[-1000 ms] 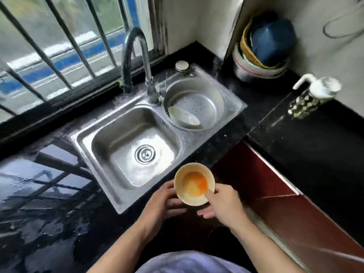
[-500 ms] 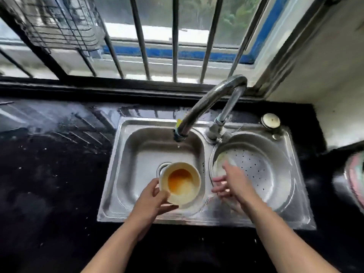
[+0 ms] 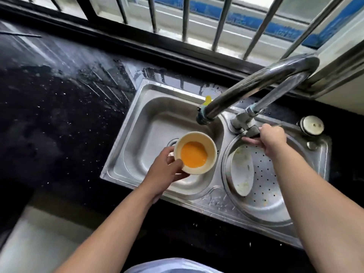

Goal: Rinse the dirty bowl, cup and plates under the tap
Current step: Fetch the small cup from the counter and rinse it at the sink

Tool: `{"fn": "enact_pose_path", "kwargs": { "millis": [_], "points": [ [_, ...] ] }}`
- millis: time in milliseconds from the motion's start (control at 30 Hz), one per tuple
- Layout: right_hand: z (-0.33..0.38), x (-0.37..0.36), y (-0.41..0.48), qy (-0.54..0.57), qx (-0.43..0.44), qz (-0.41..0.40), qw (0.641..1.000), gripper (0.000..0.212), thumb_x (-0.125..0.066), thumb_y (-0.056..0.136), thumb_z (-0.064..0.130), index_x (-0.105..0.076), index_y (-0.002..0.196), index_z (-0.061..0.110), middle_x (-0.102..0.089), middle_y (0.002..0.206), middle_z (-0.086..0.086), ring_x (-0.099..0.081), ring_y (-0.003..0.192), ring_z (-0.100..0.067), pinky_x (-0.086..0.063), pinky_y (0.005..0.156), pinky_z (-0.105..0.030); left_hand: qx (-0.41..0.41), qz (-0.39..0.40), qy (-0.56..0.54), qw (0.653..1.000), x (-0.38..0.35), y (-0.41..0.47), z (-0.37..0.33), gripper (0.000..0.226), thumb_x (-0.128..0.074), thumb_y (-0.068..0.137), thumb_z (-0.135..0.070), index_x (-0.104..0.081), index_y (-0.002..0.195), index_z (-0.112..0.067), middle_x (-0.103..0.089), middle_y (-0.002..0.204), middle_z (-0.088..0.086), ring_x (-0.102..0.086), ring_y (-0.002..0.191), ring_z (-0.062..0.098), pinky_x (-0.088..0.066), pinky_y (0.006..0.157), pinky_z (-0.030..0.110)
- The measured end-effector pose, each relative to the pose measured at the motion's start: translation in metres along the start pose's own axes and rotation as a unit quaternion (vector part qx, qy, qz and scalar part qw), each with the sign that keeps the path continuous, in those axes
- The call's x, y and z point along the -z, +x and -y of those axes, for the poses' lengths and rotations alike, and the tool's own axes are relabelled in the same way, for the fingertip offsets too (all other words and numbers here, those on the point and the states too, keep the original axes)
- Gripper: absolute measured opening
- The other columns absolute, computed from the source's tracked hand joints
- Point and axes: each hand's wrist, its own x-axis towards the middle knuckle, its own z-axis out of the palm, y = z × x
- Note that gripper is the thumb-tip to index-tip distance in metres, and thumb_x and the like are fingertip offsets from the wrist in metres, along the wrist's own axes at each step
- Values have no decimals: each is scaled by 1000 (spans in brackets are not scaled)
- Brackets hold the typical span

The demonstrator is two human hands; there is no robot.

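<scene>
A cream bowl with orange residue in its bottom hangs over the left basin of the steel sink. My left hand grips its near rim, thumb over the edge. The chrome tap arches above, its spout over the left basin, with no water visible. My right hand grips the tap handle at the tap's base. A dirty white plate leans inside the perforated round right basin.
Wet black countertop stretches left of the sink. Window bars and a dark sill run along the back. A round metal cap sits at the sink's far right corner. A pale wall corner rises at right.
My right hand rose from the right basin onto the tap handle. My left hand keeps the bowl over the left basin. The view moved closer to the sink.
</scene>
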Motion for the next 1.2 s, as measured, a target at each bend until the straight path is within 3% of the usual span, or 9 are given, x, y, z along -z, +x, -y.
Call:
{"fn": "enact_pose_path", "kwargs": {
  "millis": [233, 433, 567, 633, 733, 833, 933, 1100, 1200],
  "points": [
    [-13, -3, 0, 87, 9, -4, 996, 6, -49, 92, 6, -54, 88, 7, -61, 122, -33, -76, 64, -28, -65, 71, -45, -3, -9, 0, 1000, 0, 6, -9, 42, -57, 94, 1, -56, 134, -14, -75, 113, 15, -79, 91, 28, -66, 85, 41],
    [0, -6, -29, 156, -64, 24, 985, 33, -47, 102, 24, -47, 124, 1, -64, 120, -29, -76, 80, -47, -66, 64, -42, -7, -2, -7, 1000, 5, 11, -19, 40, -59, 92, -2, -57, 130, -15, -75, 114, 19, -79, 90, 28, -66, 81, 38],
    [-4, -11, -94, -46, 42, -14, 998, 38, -52, 99, 30, -58, 124, 2, -70, 97, -10, -76, 78, -18, -65, 71, -33, 0, -8, -9, 1000, 10, 18, -22, 48, -64, 80, -14, -58, 127, -18, -75, 109, 18, -80, 88, 30, -66, 81, 40],
    [-13, -23, -140, -197, 249, -83, 945, 28, -53, 90, 24, -70, 111, 17, -68, 88, 11, -63, 79, 9, -51, 76, -11, 6, -10, 0, 1000, 13, 23, -23, 49, -65, 77, -18, -59, 125, -21, -75, 108, 16, -81, 87, 31, -66, 82, 41],
    [-21, -59, -193, -275, 436, 65, 854, 27, -51, 85, 20, -73, 101, 22, -68, 96, 9, -61, 87, 3, -43, 77, -2, 10, -14, 21, 1000, 15, 28, -25, 51, -66, 76, -18, -61, 126, -23, -74, 112, 18, -80, 88, 31, -66, 86, 44],
    [-13, -102, -193, -424, 410, 173, 789, 34, -51, 88, 15, -67, 118, 12, -65, 124, -5, -60, 111, -21, -48, 97, -29, 3, -6, 50, 999, 14, 27, -29, 52, -65, 76, -15, -63, 127, -24, -73, 112, 18, -79, 87, 27, -66, 86, 44],
    [-6, -133, -188, -529, 388, 245, 714, 36, -53, 92, 5, -61, 126, 9, -64, 126, -12, -59, 115, -30, -46, 97, -36, -12, 1, 57, 998, 11, 27, -35, 48, -66, 78, -19, -65, 125, -26, -73, 105, 14, -77, 77, 15, -66, 75, 35],
    [-14, -121, -181, -507, 276, 314, 754, 20, -51, 95, 13, -71, 97, 9, -73, 102, -11, -64, 96, -29, -55, 87, -42, -17, -7, 90, 996, 19, 25, -36, 60, -77, 61, -35, -68, 120, -43, -73, 116, 11, -78, 95, 25, -66, 84, 39],
    [-12, -127, -178, -551, 322, 245, 730, 23, -59, 91, 17, -70, 111, 10, -70, 116, -10, -64, 108, -28, -53, 95, -38, -34, -4, 164, 986, 17, 22, -31, 70, -74, 62, -34, -64, 130, -46, -73, 117, 1, -74, 107, 26, -62, 94, 44]
  ]
}}
